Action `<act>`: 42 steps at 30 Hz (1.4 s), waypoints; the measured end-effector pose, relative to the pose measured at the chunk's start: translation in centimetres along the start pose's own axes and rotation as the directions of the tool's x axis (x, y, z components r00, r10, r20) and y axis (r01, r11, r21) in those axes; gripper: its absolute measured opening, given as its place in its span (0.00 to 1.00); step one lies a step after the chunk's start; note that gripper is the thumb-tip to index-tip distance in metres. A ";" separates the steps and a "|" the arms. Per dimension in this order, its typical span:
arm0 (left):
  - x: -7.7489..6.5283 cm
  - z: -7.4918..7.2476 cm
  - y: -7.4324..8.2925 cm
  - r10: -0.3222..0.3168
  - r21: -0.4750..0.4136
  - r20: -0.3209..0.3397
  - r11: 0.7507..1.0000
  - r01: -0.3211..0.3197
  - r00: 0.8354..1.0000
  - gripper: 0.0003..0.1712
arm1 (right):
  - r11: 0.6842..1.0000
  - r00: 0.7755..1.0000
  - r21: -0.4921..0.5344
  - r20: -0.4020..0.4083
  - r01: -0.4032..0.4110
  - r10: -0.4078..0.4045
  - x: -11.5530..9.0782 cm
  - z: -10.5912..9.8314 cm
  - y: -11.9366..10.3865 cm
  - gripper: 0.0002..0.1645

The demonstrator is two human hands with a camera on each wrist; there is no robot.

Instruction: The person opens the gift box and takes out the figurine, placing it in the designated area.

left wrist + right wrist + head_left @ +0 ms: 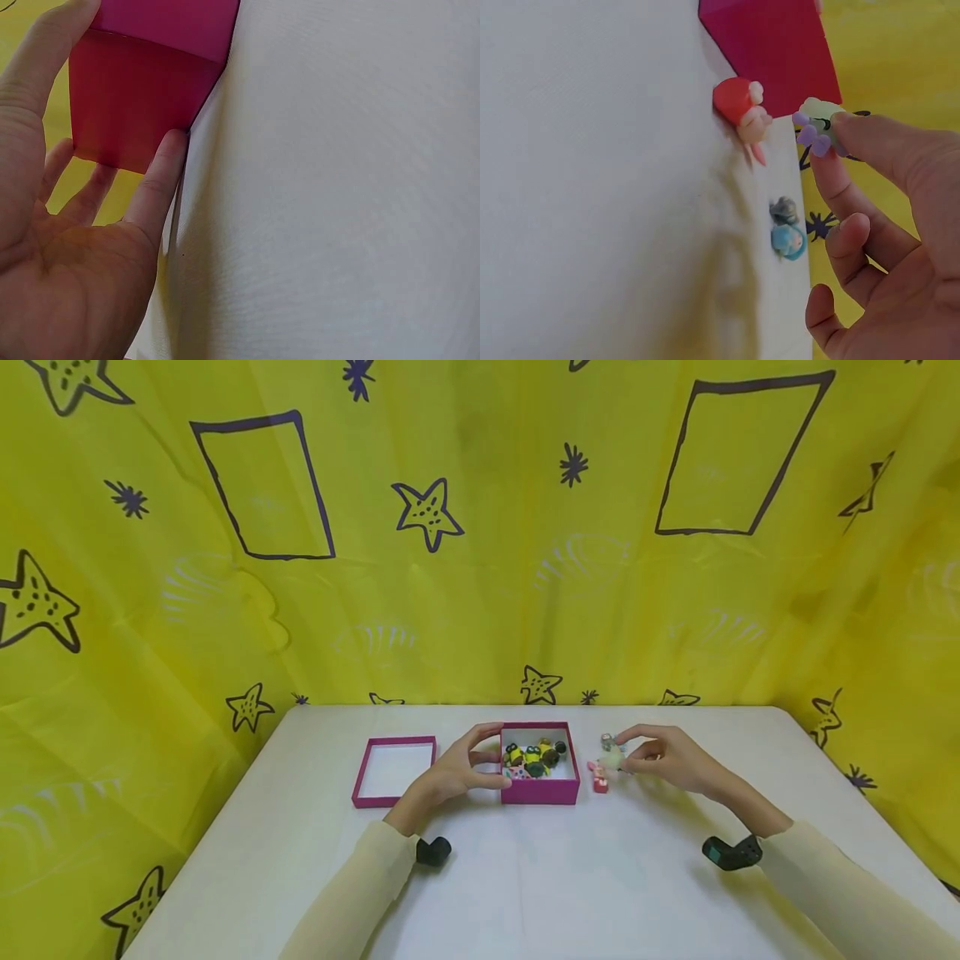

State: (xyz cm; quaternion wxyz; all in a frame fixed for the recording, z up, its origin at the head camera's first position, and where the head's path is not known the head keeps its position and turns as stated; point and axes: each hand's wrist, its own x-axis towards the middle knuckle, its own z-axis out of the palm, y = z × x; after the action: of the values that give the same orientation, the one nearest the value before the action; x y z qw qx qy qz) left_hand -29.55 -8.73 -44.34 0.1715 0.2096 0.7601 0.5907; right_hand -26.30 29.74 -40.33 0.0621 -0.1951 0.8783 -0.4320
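Observation:
My left hand (456, 768) grips the left side of an open magenta box (542, 792), thumb by its front corner and fingers toward its back. In the left wrist view, a fingertip rests low on the box's side wall (135, 97). Several small figurines (534, 758), some yellow and brown, lie in the box. To its right, my right hand (671, 758) pinches a pale green figurine with purple parts (819, 118) between thumb and forefinger, above the table. Close by are a red and pink figurine (739, 105) and a blue and grey figurine (786, 236).
A magenta-rimmed lid (393, 770), white inside, lies on the white table (517, 877) left of the box. Behind the table hangs a yellow curtain (480, 593) with drawn stars and frames. Both wrists wear small black devices (733, 853).

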 end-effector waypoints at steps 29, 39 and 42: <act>0.1 0.0 0.0 0.007 -0.002 0.002 1.000 -0.007 1.000 0.51 | 0.996 0.996 -0.015 -0.031 -0.087 0.086 -1.0 1.2 2.5 0.22; -0.1 0.0 0.0 0.037 -0.024 0.016 0.999 -0.036 0.999 0.52 | 0.995 0.995 -0.025 -0.033 -0.092 0.092 -0.8 1.4 2.9 0.23; -0.1 0.0 0.1 0.034 -0.022 0.013 0.999 -0.034 0.999 0.52 | 0.994 0.994 -0.019 -0.039 -0.106 0.105 -0.8 1.5 2.9 0.22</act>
State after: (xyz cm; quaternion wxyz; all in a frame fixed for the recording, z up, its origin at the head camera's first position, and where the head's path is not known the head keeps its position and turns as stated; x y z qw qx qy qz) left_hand -29.46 -8.74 -44.29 0.1688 0.2243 0.7487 0.6005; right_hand -26.01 30.58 -43.58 0.0660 -0.1409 0.8929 -0.4225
